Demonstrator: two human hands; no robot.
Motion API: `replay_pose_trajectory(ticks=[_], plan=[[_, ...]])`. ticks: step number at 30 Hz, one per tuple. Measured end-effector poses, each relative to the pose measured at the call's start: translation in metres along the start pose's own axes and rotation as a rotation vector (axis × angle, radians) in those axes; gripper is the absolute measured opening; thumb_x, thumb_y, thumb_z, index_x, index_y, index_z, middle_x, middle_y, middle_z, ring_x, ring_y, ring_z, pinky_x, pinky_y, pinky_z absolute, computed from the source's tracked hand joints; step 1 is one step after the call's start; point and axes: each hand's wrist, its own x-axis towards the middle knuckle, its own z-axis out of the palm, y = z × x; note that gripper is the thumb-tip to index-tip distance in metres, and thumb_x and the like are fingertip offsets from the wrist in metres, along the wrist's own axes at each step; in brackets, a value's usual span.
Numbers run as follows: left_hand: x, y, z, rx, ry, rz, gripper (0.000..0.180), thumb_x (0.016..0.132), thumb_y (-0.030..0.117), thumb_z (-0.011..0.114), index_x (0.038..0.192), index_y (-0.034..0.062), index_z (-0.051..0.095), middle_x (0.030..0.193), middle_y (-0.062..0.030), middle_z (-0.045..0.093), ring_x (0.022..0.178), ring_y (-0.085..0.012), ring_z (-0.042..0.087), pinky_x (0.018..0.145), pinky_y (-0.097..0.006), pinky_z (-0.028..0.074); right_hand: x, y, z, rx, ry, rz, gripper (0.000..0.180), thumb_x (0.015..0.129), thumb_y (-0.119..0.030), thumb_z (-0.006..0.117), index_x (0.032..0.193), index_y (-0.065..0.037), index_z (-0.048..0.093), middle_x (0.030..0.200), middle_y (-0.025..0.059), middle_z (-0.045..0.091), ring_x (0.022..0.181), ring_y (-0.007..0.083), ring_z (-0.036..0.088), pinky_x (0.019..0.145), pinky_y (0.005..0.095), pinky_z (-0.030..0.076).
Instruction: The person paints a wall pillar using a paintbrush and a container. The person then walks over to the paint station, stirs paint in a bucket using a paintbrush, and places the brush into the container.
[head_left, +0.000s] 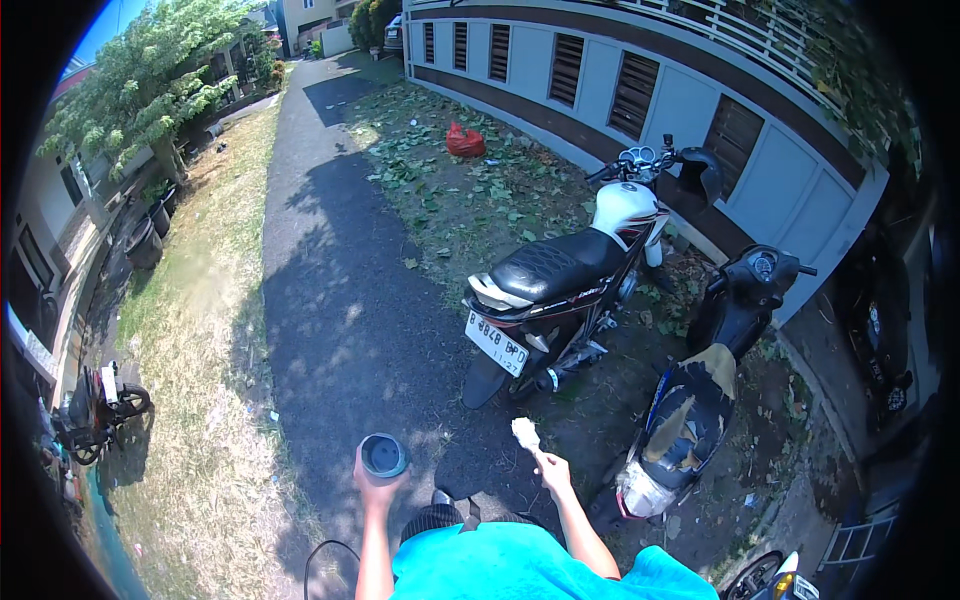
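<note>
My left hand (377, 486) is wrapped round a small dark round tub (383, 455), held upright in front of me; its inside looks dark, and I cannot tell what it contains. In my right hand (553, 473) is a short brush (525, 434) with a whitish, shaggy head, gripped by its handle and pointing forward and left. The brush is apart from everything else. Ahead of it stands a white and black motorcycle (560, 265), its rear wheel and plate towards me. To the right is a scooter (690, 415) with a torn seat cover.
An asphalt lane (340, 270) runs ahead, with dry grass (200, 330) on its left. A red plastic bag (464, 140) lies among fallen leaves. A grey wall (680, 100) lines the right side. A black helmet (703, 175) hangs at the motorcycle's handlebar. Another motorbike (100, 405) stands far left.
</note>
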Motion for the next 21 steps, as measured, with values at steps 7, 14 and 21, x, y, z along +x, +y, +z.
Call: replay_pose_trajectory(ticks=[7,14,21], plan=[[0.109,0.010,0.030,0.075,-0.207,0.124,0.071,0.050,0.017,0.088,0.111,0.0034,0.057,0.108,-0.0110,0.063,0.101,-0.0224,0.062,0.091,-0.035,0.048,-0.026,0.000,-0.004,0.298,0.318,0.139,0.033,0.087,-0.041,0.066,0.087,-0.008,0.067,0.057,-0.0012,0.052,0.039,0.0056,0.037,0.036,0.0237,0.027],[0.118,0.028,0.087,0.076,-0.388,0.175,0.074,0.049,0.016,0.089,0.114,0.0033,0.056,0.105,-0.0100,0.065,0.098,-0.0226,0.064,0.088,-0.035,0.051,-0.065,0.021,-0.020,0.454,0.503,0.266,0.039,0.085,-0.043,0.068,0.097,-0.006,0.068,0.061,0.0014,0.057,0.037,0.0061,0.038,0.035,0.0239,0.030],[0.047,0.061,0.152,-0.090,-0.565,0.188,0.071,0.051,0.015,0.087,0.114,0.0042,0.056,0.106,-0.0088,0.065,0.099,-0.0201,0.064,0.089,-0.034,0.050,-0.101,0.050,-0.072,0.548,0.495,0.169,0.028,0.092,-0.030,0.061,0.103,-0.005,0.067,0.062,0.0021,0.057,0.038,0.0044,0.039,0.036,0.0222,0.032]])
